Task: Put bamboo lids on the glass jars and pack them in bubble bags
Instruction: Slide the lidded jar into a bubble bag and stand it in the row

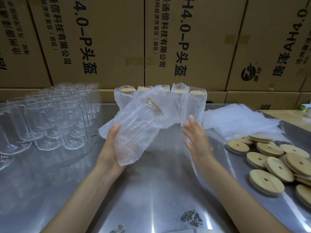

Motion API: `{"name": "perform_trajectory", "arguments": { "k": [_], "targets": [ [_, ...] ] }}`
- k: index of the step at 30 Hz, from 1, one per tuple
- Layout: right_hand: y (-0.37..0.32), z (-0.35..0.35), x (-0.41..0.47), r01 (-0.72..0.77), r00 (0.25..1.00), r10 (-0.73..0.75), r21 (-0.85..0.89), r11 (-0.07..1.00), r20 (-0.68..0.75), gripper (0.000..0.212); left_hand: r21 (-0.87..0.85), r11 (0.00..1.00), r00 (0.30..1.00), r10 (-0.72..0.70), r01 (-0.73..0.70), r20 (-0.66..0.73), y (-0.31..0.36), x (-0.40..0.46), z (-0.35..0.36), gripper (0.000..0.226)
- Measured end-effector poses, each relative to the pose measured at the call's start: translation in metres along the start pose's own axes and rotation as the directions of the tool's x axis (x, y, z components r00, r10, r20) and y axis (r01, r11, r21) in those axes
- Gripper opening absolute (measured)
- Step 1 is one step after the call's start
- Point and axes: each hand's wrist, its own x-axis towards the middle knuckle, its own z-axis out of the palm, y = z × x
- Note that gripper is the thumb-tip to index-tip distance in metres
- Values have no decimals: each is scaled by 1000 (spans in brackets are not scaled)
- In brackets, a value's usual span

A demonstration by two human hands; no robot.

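Left hand (111, 145) seemingly cupping bagged jar (134, 130)

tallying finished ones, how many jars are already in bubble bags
6: five bagged jars stand in a row at the back, one is held by the left hand. More may hide behind.

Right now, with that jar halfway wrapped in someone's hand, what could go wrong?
The bagged jar is tilted, lid end up, gripped only by the left hand; the right hand is open beside it, so it might slip down onto the steel table. Swinging it back could knock the packed jars standing close behind. A left elbow drifting outward may hit the bare glass jars.
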Motion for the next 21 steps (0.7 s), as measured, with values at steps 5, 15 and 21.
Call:
{"name": "perform_trajectory", "arguments": {
  "k": [5, 15, 21],
  "targets": [
    [31, 28, -21, -231, 818, 261, -122, 965, 512, 73, 43, 996, 997, 81, -81, 3, -23, -3, 13, 56],
    [10, 21, -17, -253, 887, 69, 356, 900, 456, 57, 253, 949, 961, 123, -187, 246, -44, -9, 18, 71],
    [-8, 9, -11, -42, 956, -69, 365, 930, 286, 51, 425, 904, 953, -90, -44, 289, -45, -12, 15, 65]
  ]
}}
